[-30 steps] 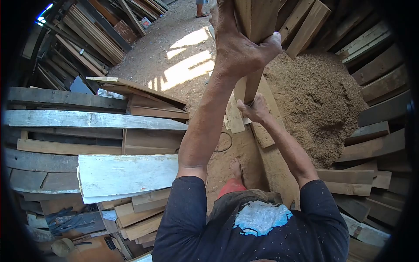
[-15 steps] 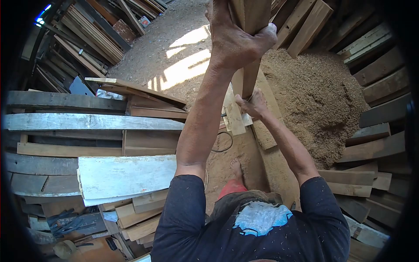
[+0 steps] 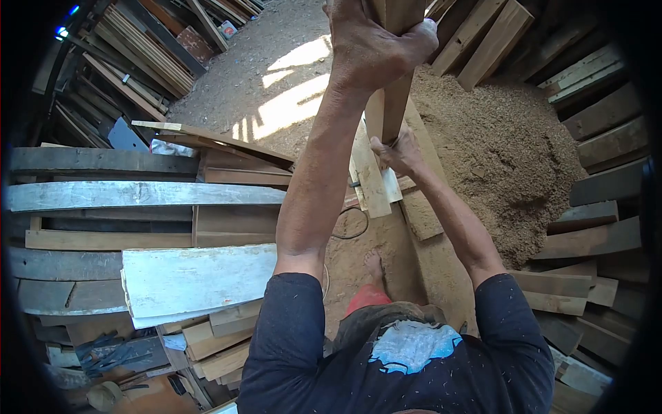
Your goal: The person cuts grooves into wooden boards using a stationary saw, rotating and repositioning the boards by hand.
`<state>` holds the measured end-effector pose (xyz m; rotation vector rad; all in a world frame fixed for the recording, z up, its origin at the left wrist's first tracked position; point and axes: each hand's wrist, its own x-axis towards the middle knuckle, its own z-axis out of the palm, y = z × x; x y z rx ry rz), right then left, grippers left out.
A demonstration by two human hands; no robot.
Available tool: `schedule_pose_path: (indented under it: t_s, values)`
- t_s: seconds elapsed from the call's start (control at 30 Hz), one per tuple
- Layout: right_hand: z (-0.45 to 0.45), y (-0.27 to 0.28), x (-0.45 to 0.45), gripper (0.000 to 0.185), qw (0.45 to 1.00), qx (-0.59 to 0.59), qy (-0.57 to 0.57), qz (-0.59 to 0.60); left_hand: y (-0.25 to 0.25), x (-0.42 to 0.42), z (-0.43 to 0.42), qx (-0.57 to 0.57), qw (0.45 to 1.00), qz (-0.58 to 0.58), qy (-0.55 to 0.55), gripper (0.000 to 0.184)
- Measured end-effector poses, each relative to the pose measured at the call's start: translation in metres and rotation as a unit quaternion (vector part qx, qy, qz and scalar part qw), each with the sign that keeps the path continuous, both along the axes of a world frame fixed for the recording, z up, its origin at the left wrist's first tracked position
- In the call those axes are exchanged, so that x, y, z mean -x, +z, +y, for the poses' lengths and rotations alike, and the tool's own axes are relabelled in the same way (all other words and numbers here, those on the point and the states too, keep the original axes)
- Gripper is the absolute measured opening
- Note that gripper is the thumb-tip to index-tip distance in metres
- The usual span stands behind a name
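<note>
A long wooden beam [image 3: 396,103] stands on a steep slant in front of me, its upper end running out of the top of the view. High up, my left hand [image 3: 378,52] is wrapped round it, thumb across the near side. My right hand [image 3: 401,153] grips it near its lower visible end, with the fingers partly hidden behind the wood. Below that hand lie pale boards [image 3: 371,176], close to the beam; whether they touch it I cannot tell.
Sawdust is heaped in a large pile [image 3: 507,159] on the right, with stacked planks [image 3: 593,234] beyond it. To my left are layered boards [image 3: 103,238] and a white-painted board [image 3: 200,279]. A dark cable loop [image 3: 352,224] lies near my bare foot [image 3: 373,262].
My right hand and the beam's lower end sit slightly higher in the view. More of the pale boards below shows. Both hands keep their hold.
</note>
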<state>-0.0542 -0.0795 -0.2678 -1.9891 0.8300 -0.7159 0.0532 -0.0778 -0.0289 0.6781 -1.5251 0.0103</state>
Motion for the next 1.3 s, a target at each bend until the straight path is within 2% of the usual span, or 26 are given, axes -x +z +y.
schedule_pose_path:
  t_s: [0.03, 0.1, 0.17, 0.27, 0.47, 0.57, 0.67, 0.77, 0.87, 0.97, 1.13, 1.27, 1.3]
  values:
    - [-0.003, -0.001, -0.002, 0.028, 1.000, -0.005, 0.006, 0.004, -0.001, -0.005, -0.002, 0.004, 0.999, -0.020, 0.028, 0.113]
    - [-0.006, -0.001, -0.004, 0.029, 1.000, -0.009, 0.007, 0.006, 0.005, 0.000, 0.003, -0.024, 1.000, 0.009, 0.013, 0.112]
    - [-0.008, 0.001, -0.008, 0.029, 1.000, -0.003, -0.001, 0.000, 0.012, 0.012, 0.014, -0.084, 0.988, 0.108, -0.071, 0.111]
    - [-0.013, -0.008, -0.018, 0.023, 0.999, 0.040, -0.023, -0.016, 0.004, -0.004, -0.007, -0.024, 0.994, 0.077, -0.076, 0.110]
    - [-0.031, -0.016, -0.034, 0.023, 0.998, 0.050, -0.027, -0.032, 0.001, -0.023, -0.022, -0.022, 0.999, 0.037, -0.023, 0.112]
    - [-0.039, -0.016, -0.044, 0.024, 0.998, 0.046, -0.045, -0.015, 0.006, -0.023, -0.021, -0.062, 0.995, 0.065, -0.046, 0.113]
    - [-0.050, -0.009, -0.054, 0.025, 0.998, 0.031, -0.041, 0.028, 0.007, -0.035, -0.038, -0.001, 0.999, 0.017, -0.048, 0.113]
    - [-0.066, -0.009, -0.067, 0.036, 0.997, -0.046, -0.013, 0.061, 0.008, -0.032, -0.031, -0.042, 0.994, 0.051, -0.089, 0.114]
    - [-0.074, -0.012, -0.078, 0.036, 0.999, -0.014, -0.036, 0.003, 0.005, -0.047, -0.049, -0.006, 0.998, 0.013, -0.061, 0.115]
    - [-0.082, -0.009, -0.086, 0.022, 0.999, 0.033, -0.034, 0.006, 0.001, -0.057, -0.056, -0.007, 0.998, -0.007, -0.055, 0.115]
    - [-0.102, -0.015, -0.101, 0.025, 0.999, 0.043, -0.021, -0.023, 0.002, -0.066, -0.057, -0.009, 0.999, -0.003, -0.040, 0.115]
    - [-0.105, 0.015, -0.105, 0.027, 0.994, 0.109, 0.012, -0.026, 0.019, -0.063, -0.046, 0.024, 0.999, -0.009, -0.039, 0.117]
    - [-0.100, 0.029, -0.103, 0.027, 0.991, 0.123, 0.007, -0.052, 0.030, -0.063, -0.038, 0.046, 0.997, -0.056, -0.024, 0.119]
